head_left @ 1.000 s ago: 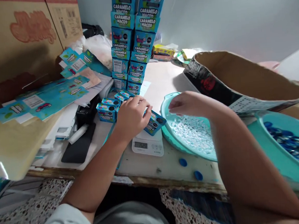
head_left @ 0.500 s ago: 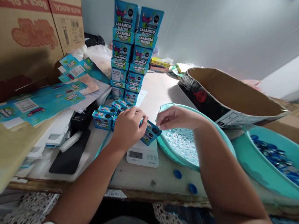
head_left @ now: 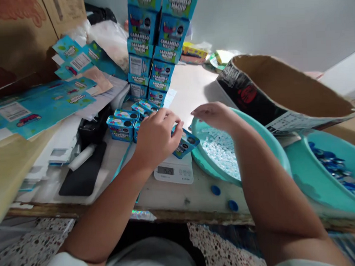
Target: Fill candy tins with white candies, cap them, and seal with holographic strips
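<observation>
My left hand [head_left: 161, 134] is wrapped over a small blue box [head_left: 185, 143], which is tilted above the white digital scale [head_left: 174, 172]. Part of the box is hidden under my fingers. My right hand [head_left: 214, 114] hovers at the left rim of a turquoise basin [head_left: 264, 131] holding small pale candies [head_left: 222, 152]; its fingers are bent and their tips are partly hidden, so I cannot tell if they hold anything. Several small blue boxes [head_left: 120, 127] stand left of my left hand. Behind them rise two tall stacks of blue boxes [head_left: 161, 71].
A second turquoise basin [head_left: 300, 169] with blue lids is at the right, below an open cardboard box [head_left: 250, 92]. Two blue caps [head_left: 215, 190] lie near the table's front edge. Flat printed cardboard [head_left: 43, 105] and a black phone-like slab [head_left: 83, 171] are at the left.
The camera view has shifted, so the stacks reach past the top edge. My right hand has lifted away from the small box and its fingers have opened out somewhat. My left hand stays on the box.
</observation>
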`<state>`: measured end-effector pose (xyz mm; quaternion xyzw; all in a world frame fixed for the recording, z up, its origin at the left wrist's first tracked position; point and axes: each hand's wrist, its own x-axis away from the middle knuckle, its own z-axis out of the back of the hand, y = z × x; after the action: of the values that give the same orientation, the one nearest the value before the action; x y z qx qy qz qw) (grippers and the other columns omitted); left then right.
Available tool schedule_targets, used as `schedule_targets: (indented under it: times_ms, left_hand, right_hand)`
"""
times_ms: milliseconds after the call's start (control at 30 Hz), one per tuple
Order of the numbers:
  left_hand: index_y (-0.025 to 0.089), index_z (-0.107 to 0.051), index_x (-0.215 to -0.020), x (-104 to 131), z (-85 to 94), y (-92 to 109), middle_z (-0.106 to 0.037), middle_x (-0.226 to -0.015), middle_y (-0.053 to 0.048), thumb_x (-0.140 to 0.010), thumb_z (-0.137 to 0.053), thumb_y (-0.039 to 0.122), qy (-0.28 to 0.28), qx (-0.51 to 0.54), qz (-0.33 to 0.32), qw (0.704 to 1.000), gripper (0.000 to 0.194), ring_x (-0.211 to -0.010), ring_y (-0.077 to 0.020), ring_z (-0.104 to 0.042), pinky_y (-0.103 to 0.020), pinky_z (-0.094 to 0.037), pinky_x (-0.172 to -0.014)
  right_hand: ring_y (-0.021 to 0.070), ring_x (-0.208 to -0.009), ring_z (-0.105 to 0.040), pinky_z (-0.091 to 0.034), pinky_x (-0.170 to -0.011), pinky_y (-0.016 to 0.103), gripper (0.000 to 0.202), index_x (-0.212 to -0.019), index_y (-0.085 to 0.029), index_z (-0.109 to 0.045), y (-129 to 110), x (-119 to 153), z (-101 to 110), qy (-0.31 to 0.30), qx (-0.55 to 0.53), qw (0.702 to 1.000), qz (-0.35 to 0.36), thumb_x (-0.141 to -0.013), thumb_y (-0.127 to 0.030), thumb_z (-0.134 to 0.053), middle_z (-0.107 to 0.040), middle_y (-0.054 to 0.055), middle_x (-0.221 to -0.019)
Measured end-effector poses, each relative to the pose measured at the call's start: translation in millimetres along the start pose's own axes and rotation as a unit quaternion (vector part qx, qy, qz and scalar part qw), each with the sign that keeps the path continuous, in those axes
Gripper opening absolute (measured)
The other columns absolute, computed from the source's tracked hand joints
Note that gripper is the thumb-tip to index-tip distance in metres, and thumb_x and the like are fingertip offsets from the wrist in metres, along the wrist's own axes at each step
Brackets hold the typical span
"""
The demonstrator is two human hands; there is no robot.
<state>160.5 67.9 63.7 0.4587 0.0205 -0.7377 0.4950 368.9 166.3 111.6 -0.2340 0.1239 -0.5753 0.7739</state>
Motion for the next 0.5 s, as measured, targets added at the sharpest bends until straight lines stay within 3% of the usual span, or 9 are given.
schedule_targets:
  times_ms: [100, 300, 500]
  left_hand:
    - [0.019, -0.067, -0.096, -0.1, 0.7, 2.5, -0.07, -0.102, -0.007, -0.1, -0.052, 0.022, -0.029, 0.0, -0.017, 0.999, 0.016, -0.097, -0.0209, -0.066, -0.035, -0.053, -0.088]
    - [0.019, -0.067, -0.097, -0.2, -1.5, 3.0, -0.068, -0.102, -0.007, -0.101, -0.05, 0.022, -0.038, -0.007, -0.029, 0.999, 0.017, -0.097, -0.0207, -0.066, -0.035, -0.052, -0.087]
    - [0.019, -0.066, -0.096, -0.4, -0.2, 1.2, -0.067, -0.1, -0.008, -0.101, -0.051, 0.024, -0.033, -0.03, -0.019, 0.999, 0.017, -0.094, -0.0225, -0.064, -0.038, -0.052, -0.086]
  right_hand:
    - [0.0193, -0.074, -0.059, -0.043, -0.069, 0.032, 0.027, -0.102, -0.019, -0.077, 16.1, -14.3, -12.8, 0.066, 0.077, 0.994, -0.043, -0.092, -0.039, -0.061, -0.066, 0.006, -0.078]
    - [0.0163, -0.065, -0.056, -0.041, -0.063, 0.031, 0.025, -0.105, -0.015, -0.073, 23.9, -21.9, -23.2, 0.067, 0.014, 0.995, -0.066, -0.094, -0.032, -0.057, -0.059, 0.002, -0.068]
    - [0.0171, -0.069, -0.06, -0.043, -0.066, 0.032, 0.026, -0.101, -0.016, -0.072, 28.3, -22.2, -23.9, 0.065, -0.024, 0.996, -0.054, -0.093, -0.038, -0.063, -0.059, 0.002, -0.069]
